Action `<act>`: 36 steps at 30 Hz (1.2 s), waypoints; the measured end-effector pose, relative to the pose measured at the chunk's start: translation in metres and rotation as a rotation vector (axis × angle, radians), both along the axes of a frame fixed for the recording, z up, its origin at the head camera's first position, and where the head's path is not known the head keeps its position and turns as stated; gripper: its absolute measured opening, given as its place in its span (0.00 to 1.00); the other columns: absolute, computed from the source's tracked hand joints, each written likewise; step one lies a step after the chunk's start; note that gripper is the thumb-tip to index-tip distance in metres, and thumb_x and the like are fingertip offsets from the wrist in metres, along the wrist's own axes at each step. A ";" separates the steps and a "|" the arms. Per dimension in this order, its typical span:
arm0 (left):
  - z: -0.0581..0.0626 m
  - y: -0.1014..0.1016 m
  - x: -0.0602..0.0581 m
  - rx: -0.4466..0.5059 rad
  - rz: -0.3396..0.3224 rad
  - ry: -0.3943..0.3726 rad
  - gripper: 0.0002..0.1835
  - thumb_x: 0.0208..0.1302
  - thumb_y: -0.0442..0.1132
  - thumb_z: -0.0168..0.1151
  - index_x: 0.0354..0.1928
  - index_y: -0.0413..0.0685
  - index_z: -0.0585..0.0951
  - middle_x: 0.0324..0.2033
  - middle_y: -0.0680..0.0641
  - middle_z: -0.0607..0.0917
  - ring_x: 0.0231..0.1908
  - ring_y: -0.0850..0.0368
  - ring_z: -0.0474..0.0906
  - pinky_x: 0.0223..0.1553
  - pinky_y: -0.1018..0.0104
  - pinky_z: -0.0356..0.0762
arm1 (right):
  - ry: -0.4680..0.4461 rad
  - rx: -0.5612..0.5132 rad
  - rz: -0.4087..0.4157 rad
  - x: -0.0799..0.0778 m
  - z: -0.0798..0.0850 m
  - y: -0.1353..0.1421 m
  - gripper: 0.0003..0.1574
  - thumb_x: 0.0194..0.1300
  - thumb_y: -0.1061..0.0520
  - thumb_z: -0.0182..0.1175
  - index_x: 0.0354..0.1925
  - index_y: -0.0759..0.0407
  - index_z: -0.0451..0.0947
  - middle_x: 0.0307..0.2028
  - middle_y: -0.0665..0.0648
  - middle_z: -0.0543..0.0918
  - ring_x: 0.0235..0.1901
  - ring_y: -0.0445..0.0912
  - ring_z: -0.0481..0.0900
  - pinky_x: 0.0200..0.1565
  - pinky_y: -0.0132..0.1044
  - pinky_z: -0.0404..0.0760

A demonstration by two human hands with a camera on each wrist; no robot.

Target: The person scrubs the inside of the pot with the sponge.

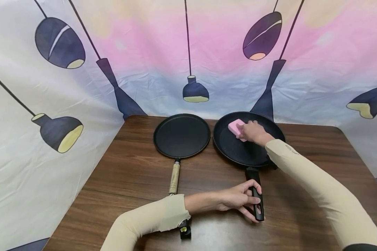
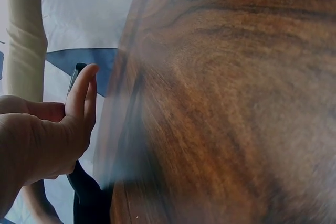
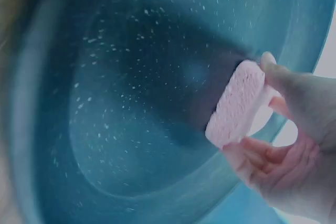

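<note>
A deep black frying pan (image 1: pixel 235 153) sits at the right of the table, its black handle (image 1: pixel 260 205) toward the near edge. My left hand (image 1: pixel 238 198) grips that handle, thumb on one side and fingers on the other; the left wrist view shows the same hold on the handle (image 2: pixel 86 184). In my right hand (image 1: pixel 254 132) a pink sponge (image 1: pixel 235 127) is pinched between thumb and fingers, down on the pan's inner surface. The right wrist view shows the sponge (image 3: pixel 239 103) against the pan floor (image 3: pixel 121 129), which is dotted with small pale specks.
Left of the frying pan lies a flat black griddle pan (image 1: pixel 182 136) with a wooden handle (image 1: pixel 174 178), partly covered by my left sleeve. Both stand on a brown wooden table (image 1: pixel 135 164). A printed cloth (image 1: pixel 163 62) with lamp shapes hangs behind the table.
</note>
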State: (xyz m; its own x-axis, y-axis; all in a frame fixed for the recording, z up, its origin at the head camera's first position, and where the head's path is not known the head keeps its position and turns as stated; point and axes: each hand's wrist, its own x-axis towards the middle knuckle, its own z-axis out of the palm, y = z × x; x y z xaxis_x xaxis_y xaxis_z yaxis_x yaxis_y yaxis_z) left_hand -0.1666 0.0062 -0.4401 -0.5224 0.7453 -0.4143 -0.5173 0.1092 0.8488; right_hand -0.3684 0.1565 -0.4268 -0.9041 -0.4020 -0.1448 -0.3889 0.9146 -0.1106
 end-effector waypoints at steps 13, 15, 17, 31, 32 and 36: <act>0.004 -0.005 -0.004 0.005 -0.018 -0.010 0.11 0.78 0.26 0.46 0.48 0.53 0.66 0.28 0.39 0.79 0.56 0.21 0.77 0.54 0.35 0.83 | -0.108 0.079 0.238 0.055 0.020 -0.029 0.39 0.64 0.69 0.66 0.71 0.59 0.67 0.47 0.72 0.80 0.52 0.70 0.78 0.53 0.60 0.84; 0.003 -0.004 -0.004 0.003 -0.015 -0.003 0.11 0.78 0.26 0.46 0.48 0.52 0.66 0.29 0.39 0.79 0.55 0.21 0.78 0.53 0.36 0.84 | -0.113 0.040 0.213 0.042 0.019 -0.030 0.40 0.65 0.71 0.63 0.72 0.57 0.66 0.51 0.73 0.79 0.55 0.70 0.76 0.53 0.60 0.83; 0.003 -0.002 -0.004 0.001 -0.012 0.002 0.11 0.78 0.26 0.47 0.48 0.52 0.67 0.29 0.39 0.79 0.54 0.21 0.78 0.52 0.37 0.85 | -0.115 0.012 0.166 0.024 0.017 -0.030 0.40 0.66 0.73 0.60 0.73 0.55 0.64 0.55 0.73 0.77 0.57 0.69 0.75 0.53 0.59 0.80; 0.002 -0.003 -0.006 -0.022 -0.028 -0.006 0.11 0.78 0.26 0.47 0.48 0.52 0.67 0.30 0.38 0.79 0.53 0.22 0.80 0.51 0.35 0.85 | -0.121 0.143 0.312 0.041 0.022 -0.016 0.41 0.63 0.76 0.62 0.69 0.53 0.66 0.58 0.72 0.74 0.53 0.67 0.76 0.45 0.54 0.83; 0.002 -0.004 -0.006 -0.021 -0.031 -0.007 0.11 0.78 0.26 0.47 0.48 0.52 0.67 0.30 0.38 0.79 0.54 0.22 0.80 0.52 0.34 0.84 | -0.121 0.142 0.320 0.049 0.022 -0.011 0.40 0.65 0.76 0.60 0.70 0.53 0.66 0.59 0.72 0.75 0.54 0.68 0.76 0.47 0.56 0.83; 0.002 -0.003 -0.006 -0.021 -0.041 -0.028 0.11 0.78 0.27 0.47 0.49 0.54 0.67 0.31 0.36 0.81 0.54 0.22 0.80 0.53 0.33 0.83 | -0.147 0.148 0.329 0.070 0.023 0.013 0.39 0.64 0.76 0.60 0.67 0.51 0.66 0.56 0.70 0.76 0.53 0.68 0.77 0.45 0.56 0.85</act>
